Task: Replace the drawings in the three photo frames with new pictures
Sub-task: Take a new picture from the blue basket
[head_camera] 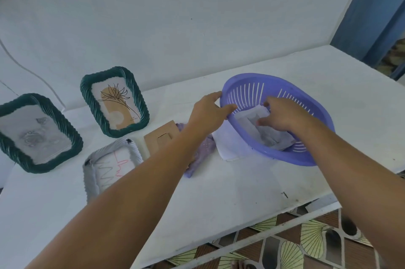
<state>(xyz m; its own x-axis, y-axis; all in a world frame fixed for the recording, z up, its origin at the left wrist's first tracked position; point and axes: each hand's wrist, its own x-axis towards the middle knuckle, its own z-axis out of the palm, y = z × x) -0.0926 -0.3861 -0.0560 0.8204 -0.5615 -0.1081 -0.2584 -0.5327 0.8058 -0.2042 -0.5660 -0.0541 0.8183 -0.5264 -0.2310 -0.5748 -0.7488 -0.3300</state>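
Head view looks down on a white tabletop point(219, 192) set against a pale wall. At far left, two dark green photo frames stand propped up: the left green frame point(32, 132) holds a faint grey drawing, and the right green frame point(115, 102) holds a line drawing of a flower on a tan shape. Nearer, a white photo frame point(109, 163) lies flat, showing a sheet with red scribbled lines. Just beyond it lies a brown cardboard backing board point(161, 137), beside a purple patterned cloth point(201, 154) partly hidden under the left forearm.

To the right sits a purple plastic colander basket point(278, 115), tilted toward the viewer, with white paper sheets point(258, 124) inside it. Another white sheet point(228, 143) pokes out from under its near rim.

Left hand point(208, 113) grips the basket's left rim, thumb inside and fingers curled over the outer edge. Right hand point(282, 115) reaches into the basket, its fingers bent down onto the paper sheets; whether they pinch a sheet cannot be told.
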